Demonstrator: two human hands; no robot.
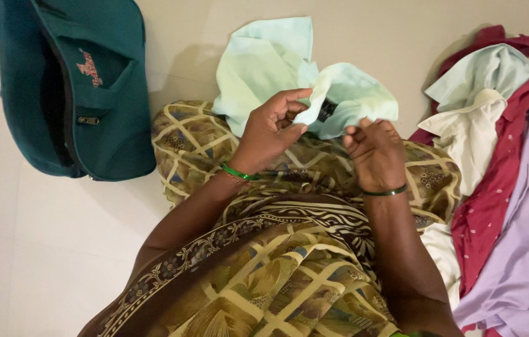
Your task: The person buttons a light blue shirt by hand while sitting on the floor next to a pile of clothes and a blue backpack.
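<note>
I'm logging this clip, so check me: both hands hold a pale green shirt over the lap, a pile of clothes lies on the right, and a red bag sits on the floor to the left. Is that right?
Not quite. The bag is dark teal green, not red, as the head view shows. The rest holds: the left hand and right hand grip the pale green shirt over the lap, and the pile of clothes lies on the right.

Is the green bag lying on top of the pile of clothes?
No, the green bag lies alone on the floor at the left, apart from the pile of clothes at the right.

shirt I hold [264, 68]: thin matt cloth
bag [74, 87]: I see coarse matt fabric
floor [46, 249]: smooth, faintly glossy tile
bangles [237, 172]: glossy
</note>
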